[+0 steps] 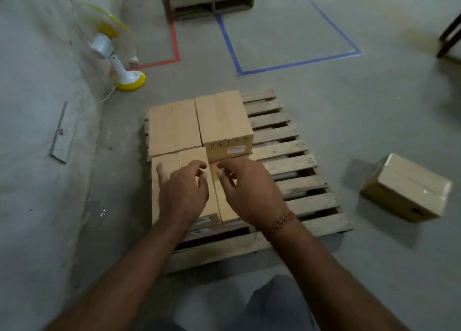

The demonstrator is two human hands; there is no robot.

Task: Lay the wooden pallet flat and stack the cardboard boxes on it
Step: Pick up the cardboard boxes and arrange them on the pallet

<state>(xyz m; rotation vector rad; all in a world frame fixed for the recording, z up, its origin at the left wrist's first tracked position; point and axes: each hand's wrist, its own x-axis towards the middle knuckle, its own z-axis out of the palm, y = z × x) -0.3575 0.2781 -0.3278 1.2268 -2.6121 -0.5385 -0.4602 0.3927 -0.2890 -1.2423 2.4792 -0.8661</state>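
Boxes (199, 128) fill the left half of your flat pallet (296, 178). Your left hand (184, 191) hovers loosely spread over the near-left box (169, 163), your right hand (249, 188) likewise beside it, both empty. One box (406, 188) lies on the floor beyond the pallet's right edge.

Single head view, looking forward and down.
The wide lens sits close above the pallet (294, 176) on the floor (349, 106), both forearms reaching in from the bottom edge.
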